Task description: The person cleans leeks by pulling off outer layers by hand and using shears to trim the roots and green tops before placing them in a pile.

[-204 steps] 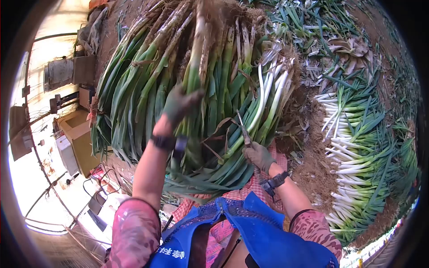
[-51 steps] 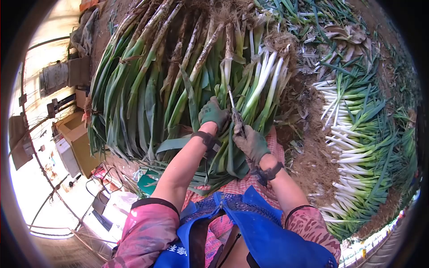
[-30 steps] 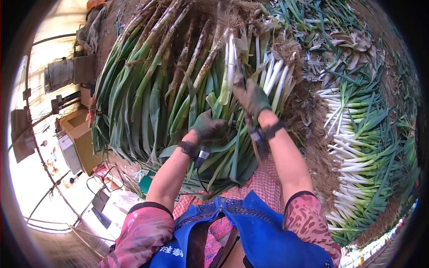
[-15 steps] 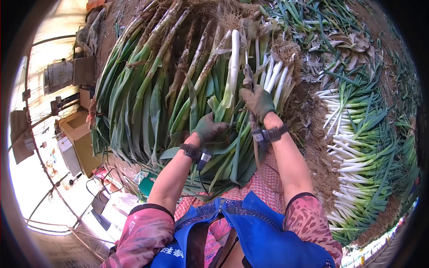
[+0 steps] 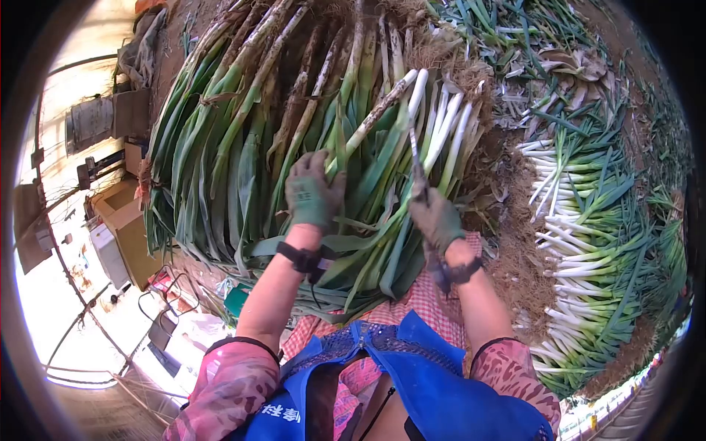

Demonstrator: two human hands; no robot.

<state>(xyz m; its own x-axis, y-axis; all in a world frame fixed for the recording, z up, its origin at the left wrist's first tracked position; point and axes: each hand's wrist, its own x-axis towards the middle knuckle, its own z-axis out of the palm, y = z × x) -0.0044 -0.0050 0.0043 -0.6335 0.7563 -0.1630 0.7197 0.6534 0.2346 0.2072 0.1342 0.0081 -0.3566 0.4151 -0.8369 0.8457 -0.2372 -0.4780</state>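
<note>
My left hand (image 5: 315, 189), in a dark green glove, is closed around the lower part of a green onion (image 5: 381, 110). That onion's stalk is brown with soil and slants up to the right over the pile. In my right hand (image 5: 435, 220), also gloved, is an air blow gun (image 5: 415, 154) with a thin metal nozzle pointing up. Just beyond the nozzle lie peeled white onion stalks (image 5: 446, 131), with their green leaves running down toward me. The fingertips of my right hand are partly hidden by the tool.
A large heap of unpeeled green onions (image 5: 243, 154) fills the left and middle. Peeled ones lie in a long row (image 5: 581, 253) on the right. Leaf scraps (image 5: 573, 70) cover the ground at the upper right. A cardboard box (image 5: 125, 220) stands at the left.
My left hand has moved left and up onto a soiled onion, now tilted right. The peeled white onion lies farther right among others. My right hand has come down slightly with the blow gun.
</note>
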